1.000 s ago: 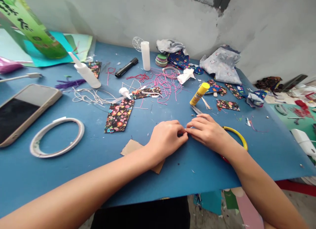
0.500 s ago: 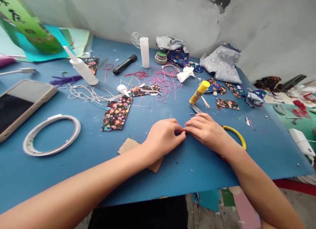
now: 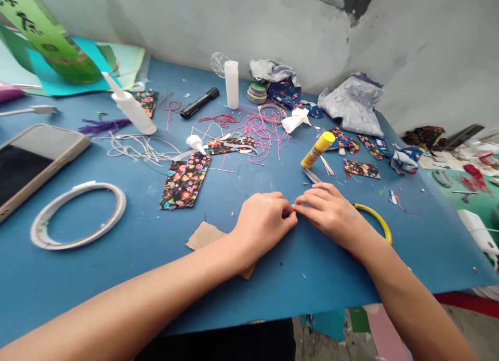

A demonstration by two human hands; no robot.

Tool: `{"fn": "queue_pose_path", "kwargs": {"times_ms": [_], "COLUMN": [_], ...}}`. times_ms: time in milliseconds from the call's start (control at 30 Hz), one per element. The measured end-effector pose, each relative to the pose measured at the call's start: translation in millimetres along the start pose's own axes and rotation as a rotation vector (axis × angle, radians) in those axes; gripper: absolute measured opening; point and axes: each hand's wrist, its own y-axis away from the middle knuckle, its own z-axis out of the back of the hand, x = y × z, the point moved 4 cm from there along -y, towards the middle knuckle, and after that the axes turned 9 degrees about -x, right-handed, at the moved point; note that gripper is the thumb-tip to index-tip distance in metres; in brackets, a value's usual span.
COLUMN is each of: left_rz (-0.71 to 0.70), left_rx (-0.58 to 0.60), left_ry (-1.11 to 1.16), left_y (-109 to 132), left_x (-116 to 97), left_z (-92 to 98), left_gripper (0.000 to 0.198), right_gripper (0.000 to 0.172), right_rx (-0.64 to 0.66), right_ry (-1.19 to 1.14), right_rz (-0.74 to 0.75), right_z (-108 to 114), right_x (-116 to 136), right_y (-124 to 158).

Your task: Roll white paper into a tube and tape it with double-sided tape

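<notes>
My left hand (image 3: 265,223) is closed in a pinch above the blue table, its fingers curled in. Its fingertips meet those of my right hand (image 3: 331,210), which is also closed, fingers pressed together. Whatever lies between the fingertips is too small or hidden to make out. Under my left wrist is a piece of brown cardboard (image 3: 206,235), partly covered by the forearm. Scissors with a yellow handle (image 3: 375,219) lie beneath my right hand, which hides their middle. A yellow glue stick (image 3: 317,149) stands tilted just beyond the blades.
On the left are a tape roll (image 3: 38,231) and a phone (image 3: 37,166). Floral fabric (image 3: 186,182), pink thread (image 3: 263,127), a white squeeze bottle (image 3: 134,113), a black marker (image 3: 200,102) and a white bottle (image 3: 231,85) lie or stand farther back. A wall (image 3: 218,18) rises behind the table.
The view has shifted slightly. My left fingers are curled in more tightly, and the gap between thumb and forefinger has closed. Both hands stay together at the fingertips.
</notes>
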Motion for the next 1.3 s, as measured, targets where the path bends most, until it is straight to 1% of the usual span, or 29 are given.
{"fn": "queue_pose_path", "kwargs": {"times_ms": [167, 333, 433, 533, 733, 833, 967, 1100, 1300], "left_rz": [-0.048, -0.059, -0.047, -0.084, -0.174, -0.212, -0.296, -0.377, -0.375], "left_rx": [-0.016, 0.032, 0.01, -0.021, -0.063, -0.082, -0.138, -0.159, -0.166], "left_ry": [-0.014, 0.108, 0.181, 0.197, 0.133, 0.057, -0.067, -0.118, -0.162], "left_y": [0, 2, 4, 7, 7, 4, 1, 2, 3], "left_x": [1, 4, 9, 12, 10, 6, 0, -3, -3], "left_z": [-2.3, 2.5, 7.1, 7.3, 2.8, 2.2, 1.0, -1.2, 0.0], "left_gripper": [0.019, 0.016, 0.013, 0.013, 0.018, 0.02, 0.02, 0.021, 0.018], "right_gripper": [0.02, 0.022, 0.02, 0.021, 0.024, 0.023, 0.023, 0.027, 0.029], "right_rx": [0.038, 0.027, 0.016, 0.014, 0.041, 0.039, 0.02, 0.017, 0.059], "right_ry": [-0.009, -0.056, -0.077, -0.079, -0.055, -0.06, -0.073, -0.076, -0.06], "right_rz": [-0.006, -0.023, -0.037, -0.045, -0.017, 0.007, 0.004, -0.001, -0.042], "right_z": [1, 2, 1, 1, 4, 3, 2, 4, 3], "right_x": [2, -1, -2, -2, -2, -3, -5, -5, -8], "right_y": [0, 0, 1, 1, -1, -1, -2, -3, -2]}}
